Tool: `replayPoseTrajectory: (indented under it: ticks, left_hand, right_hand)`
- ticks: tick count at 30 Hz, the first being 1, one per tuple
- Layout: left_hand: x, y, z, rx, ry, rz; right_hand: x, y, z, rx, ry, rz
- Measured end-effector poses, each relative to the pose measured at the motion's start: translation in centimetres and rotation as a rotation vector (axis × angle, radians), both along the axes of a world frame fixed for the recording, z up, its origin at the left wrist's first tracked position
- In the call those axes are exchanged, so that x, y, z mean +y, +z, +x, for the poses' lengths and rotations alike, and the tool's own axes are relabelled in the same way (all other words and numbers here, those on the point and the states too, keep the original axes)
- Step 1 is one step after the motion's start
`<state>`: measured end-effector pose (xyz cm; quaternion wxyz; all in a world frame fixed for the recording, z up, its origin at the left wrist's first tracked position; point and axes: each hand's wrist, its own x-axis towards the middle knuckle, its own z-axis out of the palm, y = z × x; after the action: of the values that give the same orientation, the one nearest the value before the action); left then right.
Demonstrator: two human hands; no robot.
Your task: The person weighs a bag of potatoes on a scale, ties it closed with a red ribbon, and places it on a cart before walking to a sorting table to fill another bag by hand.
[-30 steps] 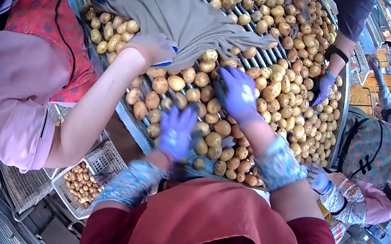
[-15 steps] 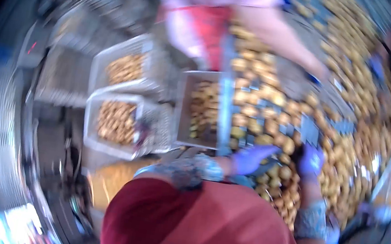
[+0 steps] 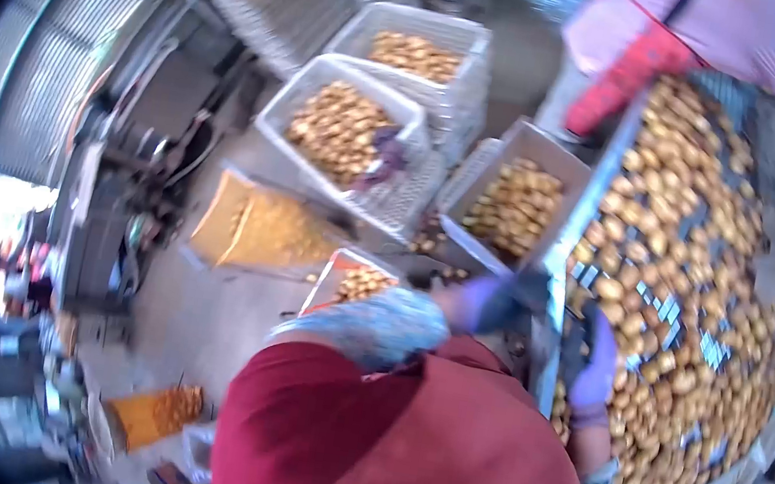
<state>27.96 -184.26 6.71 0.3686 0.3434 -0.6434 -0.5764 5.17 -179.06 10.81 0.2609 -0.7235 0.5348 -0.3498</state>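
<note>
My left hand [image 3: 496,303], in a purple glove with a dark palm side, is blurred at the near edge of the sorting table [image 3: 555,297], close to the grey bin [image 3: 468,239]. Its fingers are smeared. My right hand [image 3: 596,358], gloved the same way, is over the table just inside that edge, its dark palm side turned left. Round yellow-brown produce [image 3: 678,376], resembling potatoes, is spread beside it. I cannot tell whether either hand holds a piece. More of this produce lies inside the grey bin below the rim.
White crates [image 3: 276,115] of produce stand left of the bin, one with purple material in it. A smaller box [image 3: 314,296] and a yellow sack [image 3: 259,228] are on the floor [image 3: 226,318]. Another person [image 3: 758,42] in pink leans over the far side of the table.
The view has swung left, so the table now appears farther right. My left hand has moved from over the produce to the table's edge near the bin; my right hand is nearer that edge.
</note>
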Motion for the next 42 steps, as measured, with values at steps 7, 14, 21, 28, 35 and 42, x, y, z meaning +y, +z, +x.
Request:
replayPoseTrajectory:
  ticks: [7, 14, 21, 28, 35, 42]
  left_hand:
    - [-5.1, -1.0, 21.3, 0.401, 0.834, 0.499]
    - [-2.0, -0.1, 5.7, -0.016, 0.666, 0.496]
    - [-7.5, 1.8, -9.4, -0.846, -0.329, -0.853]
    - [-1.2, -4.2, -15.5, -0.739, -0.868, -0.868]
    - [-6.8, -3.1, -14.0, -0.315, -0.632, -0.114]
    - [-15.0, 0.8, -11.7, 0.087, -0.352, 0.853]
  right_hand:
    - [4.3, -1.5, -0.8, 0.431, -0.038, -0.040]
    - [10.5, -6.0, -13.1, 0.795, -0.357, 0.278]
    - [9.2, -4.9, -12.1, 0.515, -0.829, 0.106]
    - [-1.8, -1.4, -13.6, 0.336, -0.691, 0.051]
    - [-14.5, -6.7, -20.4, 0.991, -0.817, 0.443]
    - [-12.0, -5.2, -19.6, 0.279, -0.819, 0.249]
